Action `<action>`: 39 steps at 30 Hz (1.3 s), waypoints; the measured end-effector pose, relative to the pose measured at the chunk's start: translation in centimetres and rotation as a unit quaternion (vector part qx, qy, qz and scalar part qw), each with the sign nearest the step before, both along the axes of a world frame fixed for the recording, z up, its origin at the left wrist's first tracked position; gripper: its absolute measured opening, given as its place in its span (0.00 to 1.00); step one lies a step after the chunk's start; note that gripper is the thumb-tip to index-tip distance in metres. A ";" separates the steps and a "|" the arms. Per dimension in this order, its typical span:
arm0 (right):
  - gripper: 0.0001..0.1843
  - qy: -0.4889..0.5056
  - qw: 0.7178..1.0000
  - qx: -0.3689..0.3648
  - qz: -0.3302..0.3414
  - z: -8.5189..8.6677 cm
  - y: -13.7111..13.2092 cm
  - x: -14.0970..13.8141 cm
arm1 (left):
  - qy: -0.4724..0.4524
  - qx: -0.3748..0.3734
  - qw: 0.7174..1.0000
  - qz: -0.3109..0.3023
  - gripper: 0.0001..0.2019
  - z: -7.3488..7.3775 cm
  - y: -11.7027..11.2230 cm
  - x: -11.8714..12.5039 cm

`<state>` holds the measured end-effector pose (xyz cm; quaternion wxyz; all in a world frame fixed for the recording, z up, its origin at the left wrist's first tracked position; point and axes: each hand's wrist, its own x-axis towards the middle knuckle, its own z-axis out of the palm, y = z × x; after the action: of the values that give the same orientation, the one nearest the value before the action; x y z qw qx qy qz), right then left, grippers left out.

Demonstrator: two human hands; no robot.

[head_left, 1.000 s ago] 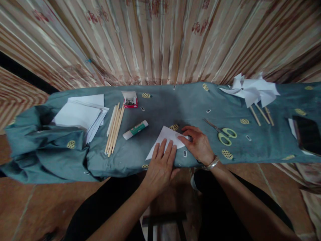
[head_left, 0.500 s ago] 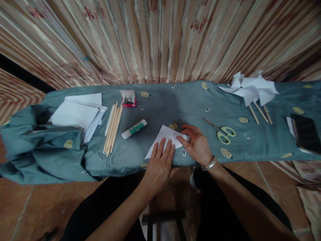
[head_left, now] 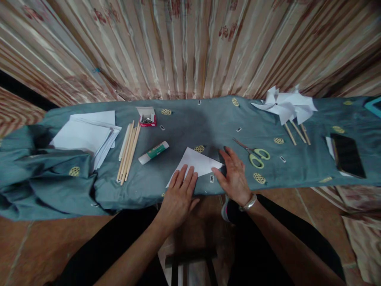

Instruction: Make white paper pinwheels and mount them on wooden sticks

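A white sheet of paper (head_left: 200, 159), folded into a triangle, lies near the front edge of the cloth-covered table (head_left: 208, 123). My left hand (head_left: 179, 190) rests flat on its lower left part, fingers stretched out. At the paper's right corner, my right hand (head_left: 235, 176) has thumb and fingers apart and grips nothing; whether it touches the corner I cannot tell. A glue stick (head_left: 153, 152) lies left of the paper. Scissors with green handles (head_left: 256, 155) lie to the right of my right hand.
Wooden sticks (head_left: 129, 153), a red box of metal pins (head_left: 147, 118) and stacked white paper (head_left: 81, 133) are on the left. Paper pinwheels on sticks (head_left: 288, 106) and a dark phone (head_left: 347, 155) lie on the right. A curtain (head_left: 184, 51) hangs behind.
My right hand has come off the paper's right corner and its fingers have spread. My left hand stays on the paper. The whole view has shifted slightly.
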<state>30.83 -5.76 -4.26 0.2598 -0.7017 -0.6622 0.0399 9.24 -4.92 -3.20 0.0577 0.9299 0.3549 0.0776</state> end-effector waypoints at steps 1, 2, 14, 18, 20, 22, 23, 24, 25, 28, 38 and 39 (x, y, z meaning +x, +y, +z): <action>0.30 0.002 1.000 -0.001 -0.009 0.0 -0.1 0.6 | 0.001 0.003 1.000 0.004 0.33 0.0 -0.1 -0.6; 0.30 0.004 1.000 -0.002 -0.017 0.0 -0.2 1.2 | 0.002 0.007 1.000 0.011 0.32 0.0 -0.3 -1.2; 0.21 0.065 0.998 0.025 -0.004 0.0 0.1 4.0 | 0.007 0.094 0.995 0.037 0.35 -0.6 -2.3 -7.3; 0.21 0.104 0.994 0.024 0.027 1.2 0.4 3.2 | 0.002 0.097 0.994 0.048 0.36 -0.7 -2.6 -7.3; 0.21 0.110 0.992 0.001 0.056 1.5 0.6 2.4 | 0.002 0.098 0.994 0.048 0.37 -0.7 -2.6 -7.2; 0.19 0.112 0.990 -0.025 0.077 1.6 0.9 1.6 | 0.005 0.099 0.994 0.047 0.37 -0.7 -2.5 -7.2; 0.17 0.116 0.990 -0.033 0.080 1.6 1.0 1.2 | 0.006 0.098 0.994 0.047 0.37 -0.7 -2.5 -7.2; 0.15 0.122 0.989 -0.036 0.077 1.5 1.2 1.0 | 0.006 0.098 0.994 0.047 0.36 -0.7 -2.5 -7.2; 0.14 0.130 0.988 -0.037 0.070 1.4 1.4 0.8 | 0.005 0.097 0.994 0.047 0.36 -0.7 -2.6 -7.3; 0.12 0.148 0.987 -0.030 0.057 1.2 1.6 0.4 | 0.005 0.096 0.994 0.049 0.36 -0.7 -2.6 -7.4; 0.12 0.154 0.986 -0.023 0.052 1.4 1.5 -0.2 | 0.006 0.101 0.993 0.056 0.36 -0.8 -2.8 -7.4; 0.11 0.159 0.986 -0.023 0.049 1.4 1.5 -0.2 | 0.003 0.098 0.994 0.058 0.36 -0.8 -2.8 -7.4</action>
<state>30.66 -4.27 -2.85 0.3433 -0.6592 -0.6448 0.1786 1.88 -7.74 -3.96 -0.0391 0.9091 0.3994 0.1119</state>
